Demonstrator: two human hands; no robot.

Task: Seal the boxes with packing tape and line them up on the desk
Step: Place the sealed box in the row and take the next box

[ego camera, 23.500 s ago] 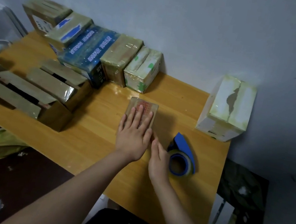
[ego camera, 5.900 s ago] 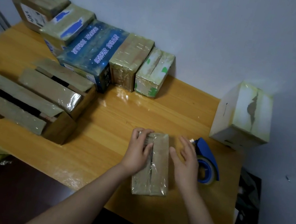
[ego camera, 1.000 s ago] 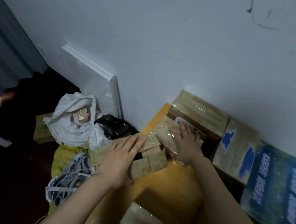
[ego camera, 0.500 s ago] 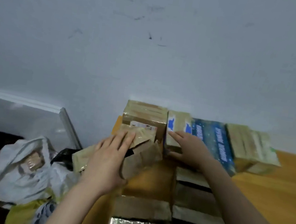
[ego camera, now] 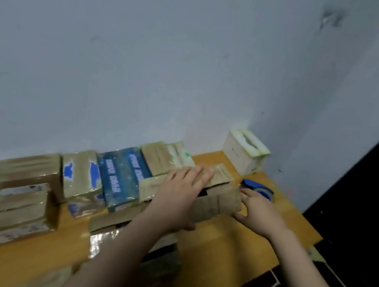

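Item, far left: I log a tape-wrapped brown box (ego camera: pixel 17 172) by the wall. A smaller taped box (ego camera: pixel 11 219) sits just near of it, touching it. Both rest on the wooden worktop (ego camera: pixel 229 249).

Item: a box with blue patches (ego camera: pixel 80 173), next to the right in the row along the wall.

Item: a dark blue printed box (ego camera: pixel 120 174), its side against the patched one.

Item: a brown taped box (ego camera: pixel 157 160) and a white box with green marks (ego camera: pixel 181 157), closing the far row.

Item, near centre: open-flapped cartons (ego camera: pixel 104 234) with glossy tape, partly hidden by the left forearm.

Item, centre: the long brown box (ego camera: pixel 218 203), lying crosswise just near of the row's right end. A dark gap shows between its top flaps.
- The left hand (ego camera: pixel 180 192) lies flat on its top, fingers straight and together, gripping nothing.
- The right hand (ego camera: pixel 258 212) is set against the box's right end. Blur stops me telling whether the fingers curl round it.

Item: a blue tape dispenser (ego camera: pixel 259 190) on the worktop, just far of the right hand.

Item, far right corner: a white box (ego camera: pixel 244 152), apart from the row, by the wall.
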